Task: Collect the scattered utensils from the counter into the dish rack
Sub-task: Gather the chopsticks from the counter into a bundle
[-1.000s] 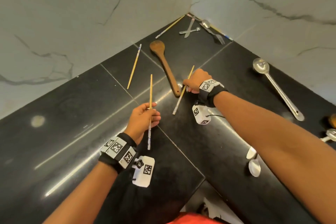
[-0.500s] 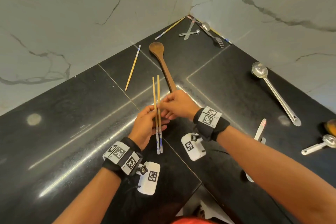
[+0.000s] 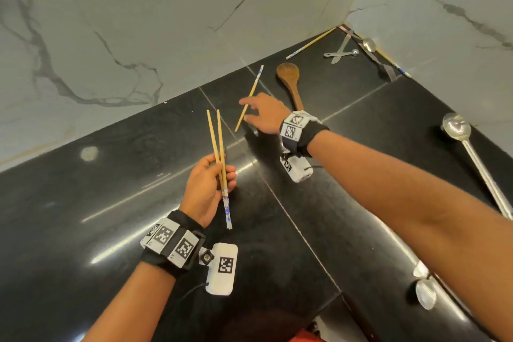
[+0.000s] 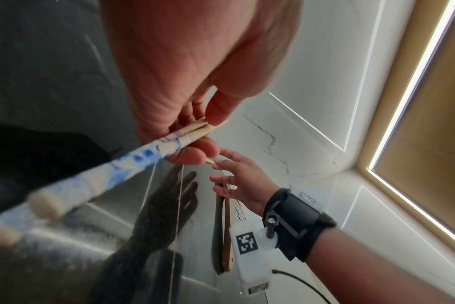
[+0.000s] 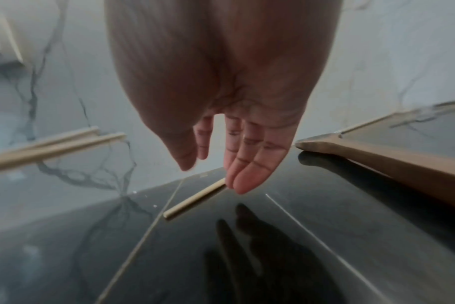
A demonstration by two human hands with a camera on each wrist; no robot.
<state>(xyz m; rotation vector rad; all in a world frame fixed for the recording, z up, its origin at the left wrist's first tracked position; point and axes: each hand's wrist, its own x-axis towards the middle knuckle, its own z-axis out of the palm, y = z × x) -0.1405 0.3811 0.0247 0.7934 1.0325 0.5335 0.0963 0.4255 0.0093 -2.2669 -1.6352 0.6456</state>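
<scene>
The black counter (image 3: 91,203) fills the near part of the scene, set into a corner of two marble walls (image 3: 138,22). Half a second ago both hands met over a pair of chopsticks near the middle; now they are apart, and the right hand has gone farther out toward the walls.

The right hand (image 3: 266,115) hovers with fingers spread and released over a single chopstick (image 3: 251,93) lying on the counter; the right wrist view shows the fingertips (image 5: 249,181) just above it, and contact cannot be told. The left hand (image 3: 206,191) is nearer, clenched around two chopsticks (image 3: 218,144), thumb and fingers pinching them side by side with the plain tips pointing far and the blue-patterned ends near.

Counted: one wooden spoon (image 3: 290,82) just right of the right hand; one long steel ladle (image 3: 477,158) at the far right; one steel spoon (image 3: 426,297) near right, beside another partly hidden by the forearm; a small metal cluster (image 3: 341,51) in the far corner, too small to count; two more chopsticks there, one along each wall (image 3: 312,43). Five chopsticks in all. No dish rack is in view.
</scene>
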